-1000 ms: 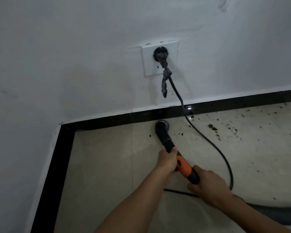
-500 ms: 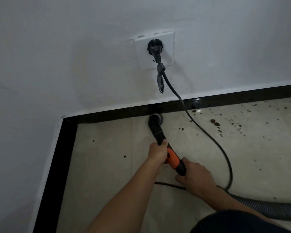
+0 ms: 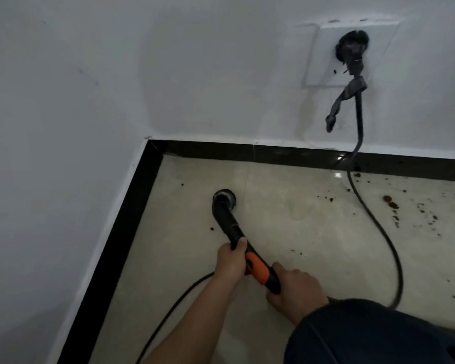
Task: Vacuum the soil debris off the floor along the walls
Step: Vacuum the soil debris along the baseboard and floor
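Saw a black wand with an orange band, white walls, black skirting, cream floor speckled with brown soil.

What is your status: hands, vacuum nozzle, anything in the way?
Gripping the wand: left hand ahead, right hand behind. Its nozzle on floor near corner. Most soil lies right. The cord crosses it.

Single wide-angle head view, close above left hand and right hand, facing down at floor ahead.
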